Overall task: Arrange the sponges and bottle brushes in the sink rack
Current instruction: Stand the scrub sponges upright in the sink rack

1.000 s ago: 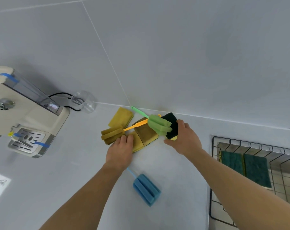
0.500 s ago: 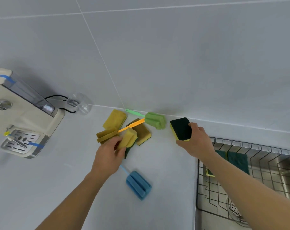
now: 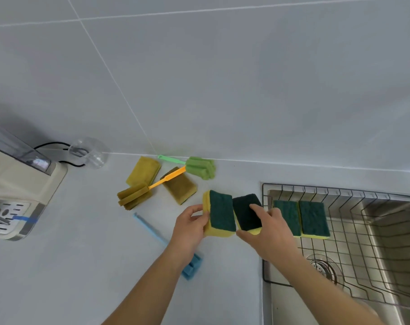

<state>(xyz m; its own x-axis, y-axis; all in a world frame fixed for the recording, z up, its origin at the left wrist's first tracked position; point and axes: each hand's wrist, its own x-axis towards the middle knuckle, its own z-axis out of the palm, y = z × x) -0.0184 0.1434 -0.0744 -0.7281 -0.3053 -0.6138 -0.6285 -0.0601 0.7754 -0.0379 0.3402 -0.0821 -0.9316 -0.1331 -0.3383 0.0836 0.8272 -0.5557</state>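
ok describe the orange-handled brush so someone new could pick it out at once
Start at the sink rack on the right, then look left along the counter to the pile by the wall. The orange brush lies there, its handle across a worn sponge. Its head is brownish; the green brush and blue brush match their handles.

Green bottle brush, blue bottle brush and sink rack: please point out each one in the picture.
green bottle brush [image 3: 200,167], head view, on its foam head
blue bottle brush [image 3: 150,231], head view, on its handle
sink rack [image 3: 328,192], head view, on its back wire wall
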